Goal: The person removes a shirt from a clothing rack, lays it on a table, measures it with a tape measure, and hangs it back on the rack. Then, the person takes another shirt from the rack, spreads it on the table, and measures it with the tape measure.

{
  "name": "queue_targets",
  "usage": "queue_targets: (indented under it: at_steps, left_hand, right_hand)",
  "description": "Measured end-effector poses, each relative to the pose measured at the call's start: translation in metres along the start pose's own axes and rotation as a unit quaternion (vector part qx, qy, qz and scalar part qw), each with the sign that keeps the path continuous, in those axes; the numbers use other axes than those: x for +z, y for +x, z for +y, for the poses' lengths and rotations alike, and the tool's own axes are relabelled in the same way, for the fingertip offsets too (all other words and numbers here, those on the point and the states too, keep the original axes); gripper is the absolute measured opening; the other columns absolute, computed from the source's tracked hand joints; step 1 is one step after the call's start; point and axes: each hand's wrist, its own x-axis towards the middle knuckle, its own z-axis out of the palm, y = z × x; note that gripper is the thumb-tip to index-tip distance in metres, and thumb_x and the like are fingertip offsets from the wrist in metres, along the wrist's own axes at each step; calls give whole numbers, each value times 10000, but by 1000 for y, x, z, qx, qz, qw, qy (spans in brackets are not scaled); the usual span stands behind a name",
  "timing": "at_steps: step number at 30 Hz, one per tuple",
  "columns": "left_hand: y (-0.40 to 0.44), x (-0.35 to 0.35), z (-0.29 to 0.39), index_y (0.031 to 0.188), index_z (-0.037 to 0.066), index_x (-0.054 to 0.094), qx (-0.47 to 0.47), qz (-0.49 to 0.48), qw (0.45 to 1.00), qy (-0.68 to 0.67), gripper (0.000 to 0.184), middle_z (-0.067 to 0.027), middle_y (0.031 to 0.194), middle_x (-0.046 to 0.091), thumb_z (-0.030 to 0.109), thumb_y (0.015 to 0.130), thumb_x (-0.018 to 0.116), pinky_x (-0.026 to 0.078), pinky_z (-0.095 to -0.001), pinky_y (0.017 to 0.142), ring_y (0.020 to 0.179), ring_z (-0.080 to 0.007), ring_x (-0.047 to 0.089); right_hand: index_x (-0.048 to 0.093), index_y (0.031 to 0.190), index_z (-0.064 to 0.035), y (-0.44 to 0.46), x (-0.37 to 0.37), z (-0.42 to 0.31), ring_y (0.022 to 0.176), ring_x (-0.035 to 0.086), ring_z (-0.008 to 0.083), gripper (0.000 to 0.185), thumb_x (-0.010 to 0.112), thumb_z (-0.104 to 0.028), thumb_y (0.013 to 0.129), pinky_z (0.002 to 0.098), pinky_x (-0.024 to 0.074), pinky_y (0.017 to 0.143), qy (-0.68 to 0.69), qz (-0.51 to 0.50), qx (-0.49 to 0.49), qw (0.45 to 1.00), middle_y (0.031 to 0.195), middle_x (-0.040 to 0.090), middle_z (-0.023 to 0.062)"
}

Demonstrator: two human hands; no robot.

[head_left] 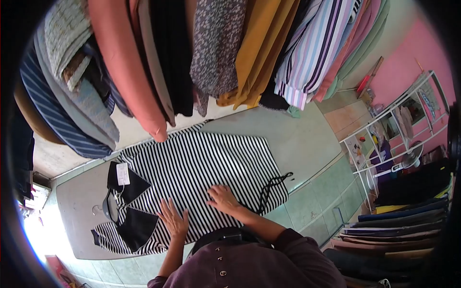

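A black-and-white striped dress (206, 158) with a black collar (132, 185) lies spread over a grey table. My left hand (174, 220) rests flat on the stripes just beside the collar, fingers spread. Further along the fabric, my right hand (223, 198) also lies on it with fingers stretched out. In the neck opening sits a dark hanger (110, 206), its hook pointing left. A white tag (123, 174) is attached near the collar. Close to the hem, a black cord (269, 189) lies across the stripes.
Above the table (293, 129) hang several garments, among them a salmon one (122, 62) and a mustard one (264, 48). More clothes (398, 228) hang at the lower right. A white metal rack (367, 139) stands at right. Green tiles (317, 204) cover the floor.
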Motion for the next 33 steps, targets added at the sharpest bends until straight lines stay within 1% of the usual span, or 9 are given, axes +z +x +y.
queue_targets:
  at_steps: [3, 9, 12, 14, 15, 20, 24, 28, 33]
  left_hand:
    - [-3, 7, 7, 1342, 93, 275, -11, -31, 999, 35, 695, -186, 1413, 149, 418, 769, 497, 42, -521, 1037, 1316, -326, 105]
    - [-1, 2, 13, 1345, 124, 277, -47, -53, 997, 28, 709, -169, 1419, 147, 473, 758, 469, 25, -495, 1049, 1323, -308, 95]
    - [0, 1, 16, 1348, 136, 268, -61, -61, 996, 35, 706, -152, 1422, 154, 461, 753, 466, 17, -485, 1054, 1323, -300, 100]
    - [1, -2, 18, 1349, 144, 267, -62, -63, 995, 34, 705, -149, 1423, 153, 462, 750, 460, 16, -485, 1053, 1323, -299, 100]
    - [0, 1, 15, 1350, 148, 266, -55, -55, 996, 37, 707, -150, 1422, 155, 468, 747, 454, 18, -486, 1052, 1323, -302, 101]
    - [2, 1, 16, 1353, 132, 254, -61, -69, 995, 48, 703, -154, 1422, 151, 463, 761, 438, 19, -488, 1051, 1321, -308, 105]
    - [1, 4, 14, 1333, 126, 302, -56, -50, 996, 40, 709, -154, 1414, 181, 508, 748, 425, 22, -495, 1049, 1320, -309, 113]
    - [3, 1, 18, 1341, 130, 285, -68, -68, 994, 43, 708, -155, 1418, 167, 478, 745, 441, 5, -482, 1054, 1323, -302, 105]
    - [3, 2, 16, 1340, 133, 292, -67, -63, 995, 41, 712, -142, 1420, 171, 512, 750, 415, 9, -490, 1051, 1322, -305, 108]
  right_hand:
    - [451, 1104, -64, 4, -20, 24, 1066, 409, 279, 521, 574, -446, 772, 466, 314, 931, 20, -10, -43, 999, 1110, 454, 98]
    - [357, 1216, -38, 56, -81, 175, 1103, 396, 350, 658, 674, -102, 643, 449, 297, 955, -47, 208, 149, 966, 1179, 448, 177]
    - [397, 1205, -79, 73, -93, 206, 1075, 441, 335, 613, 653, -147, 652, 438, 345, 917, -30, -16, 253, 967, 1154, 486, 166]
    - [519, 1051, -63, 71, -91, 202, 918, 539, 314, 394, 604, -118, 670, 410, 431, 801, 35, -43, 193, 980, 966, 574, 152]
    - [565, 857, -50, 62, -87, 181, 728, 574, 278, 175, 542, -55, 683, 379, 470, 665, -50, 88, 101, 990, 778, 582, 117]
    - [599, 901, -67, -7, -73, 105, 739, 561, 222, 269, 606, -278, 734, 377, 460, 648, -7, -27, -85, 996, 773, 581, 67]
    - [600, 869, -56, 17, -81, 115, 798, 548, 245, 303, 623, -324, 732, 373, 457, 656, 75, 59, 28, 995, 780, 587, 75]
    - [483, 1148, -78, 61, -65, 124, 956, 500, 286, 457, 604, -290, 761, 377, 422, 820, 53, 118, -4, 992, 1019, 538, 127]
    - [501, 1108, -85, 67, -55, 103, 982, 491, 273, 417, 626, -250, 745, 388, 422, 835, 66, -24, 68, 995, 1038, 529, 111]
